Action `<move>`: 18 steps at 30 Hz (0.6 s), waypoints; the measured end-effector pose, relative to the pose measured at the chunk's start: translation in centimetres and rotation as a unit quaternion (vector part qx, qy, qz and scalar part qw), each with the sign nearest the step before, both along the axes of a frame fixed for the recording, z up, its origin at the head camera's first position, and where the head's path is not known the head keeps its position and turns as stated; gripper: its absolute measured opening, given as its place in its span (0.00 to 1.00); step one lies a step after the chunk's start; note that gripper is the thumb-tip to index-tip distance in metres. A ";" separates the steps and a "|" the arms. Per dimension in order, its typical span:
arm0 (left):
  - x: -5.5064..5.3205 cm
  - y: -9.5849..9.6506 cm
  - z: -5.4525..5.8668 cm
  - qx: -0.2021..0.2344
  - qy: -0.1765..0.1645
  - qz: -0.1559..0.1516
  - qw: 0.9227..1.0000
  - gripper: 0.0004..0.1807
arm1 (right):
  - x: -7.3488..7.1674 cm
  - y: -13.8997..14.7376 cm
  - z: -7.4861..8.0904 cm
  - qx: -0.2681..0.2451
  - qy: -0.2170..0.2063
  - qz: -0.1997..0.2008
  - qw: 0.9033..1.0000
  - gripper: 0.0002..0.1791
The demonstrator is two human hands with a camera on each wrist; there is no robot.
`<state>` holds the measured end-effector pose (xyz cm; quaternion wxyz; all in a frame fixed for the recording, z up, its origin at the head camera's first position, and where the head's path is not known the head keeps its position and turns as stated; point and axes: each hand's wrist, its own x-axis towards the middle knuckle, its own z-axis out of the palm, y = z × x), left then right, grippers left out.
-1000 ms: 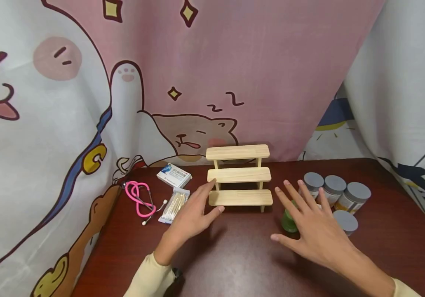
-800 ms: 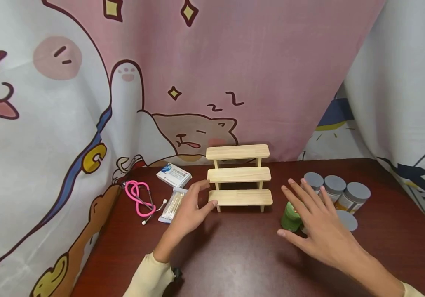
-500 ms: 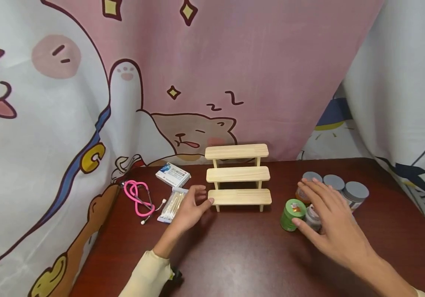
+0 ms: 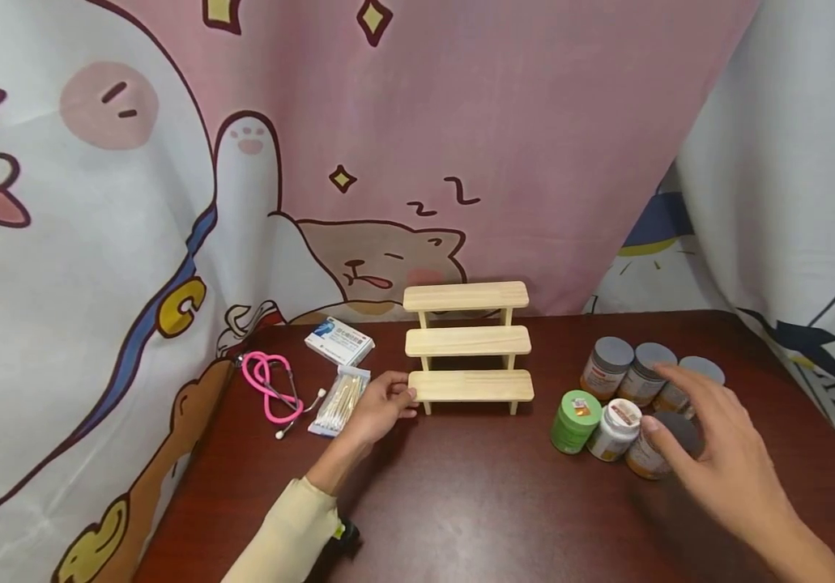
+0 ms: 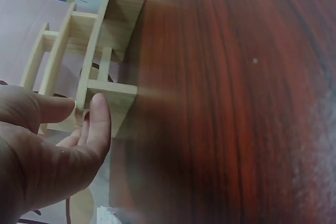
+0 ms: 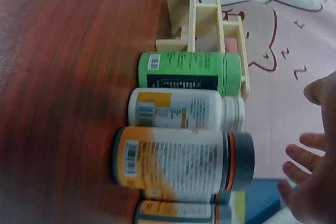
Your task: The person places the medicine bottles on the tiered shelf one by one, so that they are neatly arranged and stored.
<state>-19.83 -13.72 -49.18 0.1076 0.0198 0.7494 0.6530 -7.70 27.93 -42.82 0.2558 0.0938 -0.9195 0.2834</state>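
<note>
A three-tier wooden stand [image 4: 470, 342] stands at the back middle of the table. My left hand [image 4: 379, 409] pinches the left end of its lowest shelf; in the left wrist view, the thumb lies above the board and the fingers below. At right, my right hand [image 4: 726, 457] hovers with spread, slightly bent fingers beside the front grey-lidded bottle [image 6: 173, 158]. The right wrist view shows a gap between those fingers and the bottle's lid. Left of that bottle stand a white bottle [image 4: 614, 435] and a green bottle [image 4: 574, 425], both upright.
Several more grey-lidded bottles [image 4: 607, 368] stand behind, partly covered by the right hand. On the left lie a pink stethoscope [image 4: 266, 393], a medicine box [image 4: 340, 342] and a bag of cotton swabs [image 4: 342, 402]. A printed curtain [image 4: 534, 154] hangs behind the table.
My left hand has come down and taken hold of the stand's lowest shelf. My right hand has moved right, uncovering the green and white bottles.
</note>
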 end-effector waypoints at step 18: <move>-0.7 -0.4 -0.4 0.080 -0.049 -0.009 0.996 0.18 | 0.5 4.8 -4.2 -0.098 -0.257 0.047 0.960 0.54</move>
